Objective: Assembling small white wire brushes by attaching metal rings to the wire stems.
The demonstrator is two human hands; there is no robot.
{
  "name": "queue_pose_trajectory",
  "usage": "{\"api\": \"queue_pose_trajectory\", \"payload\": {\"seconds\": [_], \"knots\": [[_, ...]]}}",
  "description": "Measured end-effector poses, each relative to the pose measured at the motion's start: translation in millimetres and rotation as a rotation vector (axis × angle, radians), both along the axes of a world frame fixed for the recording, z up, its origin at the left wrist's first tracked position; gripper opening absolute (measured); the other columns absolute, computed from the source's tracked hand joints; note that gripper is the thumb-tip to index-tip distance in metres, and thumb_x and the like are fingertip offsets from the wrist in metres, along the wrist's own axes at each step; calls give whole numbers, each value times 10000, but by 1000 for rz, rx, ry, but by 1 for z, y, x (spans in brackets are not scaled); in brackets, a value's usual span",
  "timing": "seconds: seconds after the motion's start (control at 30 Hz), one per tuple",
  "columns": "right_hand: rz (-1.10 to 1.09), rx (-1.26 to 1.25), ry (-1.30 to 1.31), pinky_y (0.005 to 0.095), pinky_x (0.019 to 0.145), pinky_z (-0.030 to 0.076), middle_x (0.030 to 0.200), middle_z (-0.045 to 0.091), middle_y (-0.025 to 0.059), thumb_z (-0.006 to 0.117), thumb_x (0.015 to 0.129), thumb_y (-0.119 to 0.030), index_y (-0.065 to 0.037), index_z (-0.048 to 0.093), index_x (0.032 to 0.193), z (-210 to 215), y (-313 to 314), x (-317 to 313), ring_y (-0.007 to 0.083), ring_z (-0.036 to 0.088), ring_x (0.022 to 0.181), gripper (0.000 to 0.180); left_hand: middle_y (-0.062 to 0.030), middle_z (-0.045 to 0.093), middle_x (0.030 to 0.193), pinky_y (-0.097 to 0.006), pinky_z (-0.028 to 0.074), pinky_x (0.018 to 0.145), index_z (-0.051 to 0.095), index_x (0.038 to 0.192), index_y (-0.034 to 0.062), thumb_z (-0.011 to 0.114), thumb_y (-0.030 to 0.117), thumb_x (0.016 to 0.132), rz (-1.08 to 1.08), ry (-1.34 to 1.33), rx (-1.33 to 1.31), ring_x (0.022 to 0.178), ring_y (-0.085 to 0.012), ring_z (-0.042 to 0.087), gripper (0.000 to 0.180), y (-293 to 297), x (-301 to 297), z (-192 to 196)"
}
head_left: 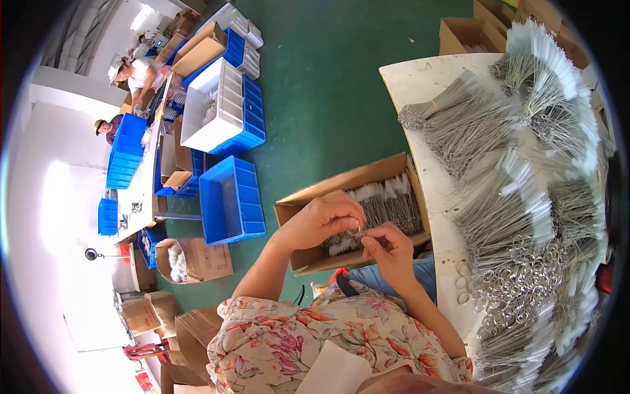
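Note:
Small shiny metal rings show between my fingertips, too small to count. My left hand pinches them from the left with thumb and forefinger. From the right, my right hand is closed with its thumb and fingertips on the same bit of metal. Below both hands stands an open cardboard box, holding bundles of thin wire brushes with white bristle ends. A heap of loose metal rings lies on the white table to my right, among more bundles of wire brushes.
Cardboard boxes stand beyond the table. Across the green floor are a blue crate, a white bin and a carton with white contents. Two people are at the far-left workbench.

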State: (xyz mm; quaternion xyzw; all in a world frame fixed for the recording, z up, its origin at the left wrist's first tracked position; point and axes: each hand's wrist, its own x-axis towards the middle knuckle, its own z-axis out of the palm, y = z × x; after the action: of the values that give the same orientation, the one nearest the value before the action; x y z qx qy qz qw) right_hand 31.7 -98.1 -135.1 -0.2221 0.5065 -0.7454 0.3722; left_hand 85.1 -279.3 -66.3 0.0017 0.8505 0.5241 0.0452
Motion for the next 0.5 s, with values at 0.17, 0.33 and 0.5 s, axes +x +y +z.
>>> {"api": "queue_pose_trajectory", "payload": {"seconds": [0.17,0.33,0.5], "knots": [[-210,12,159,224,538,444,759,523,63,593,827,-8,15,580,841,-2,0,-1,105,568,603,30,-95,617,897,-324,436,848,588,826,-18,531,150,892,239,2,220,907,-187,565,189,24,-2,-16],[-302,111,478,275,596,450,796,554,100,622,781,6,-8,578,821,2,-3,-2,191,575,656,61,-82,603,851,-371,379,956,562,787,5,481,134,909,390,65,571,871,-165,559,195,43,-4,-37],[-381,240,594,339,709,443,871,594,115,668,729,-9,-22,579,815,-8,-7,-4,272,563,801,125,-72,580,850,-353,425,888,545,842,2,431,149,940,401,260,442,783,-142,549,210,50,-8,-42]]}}
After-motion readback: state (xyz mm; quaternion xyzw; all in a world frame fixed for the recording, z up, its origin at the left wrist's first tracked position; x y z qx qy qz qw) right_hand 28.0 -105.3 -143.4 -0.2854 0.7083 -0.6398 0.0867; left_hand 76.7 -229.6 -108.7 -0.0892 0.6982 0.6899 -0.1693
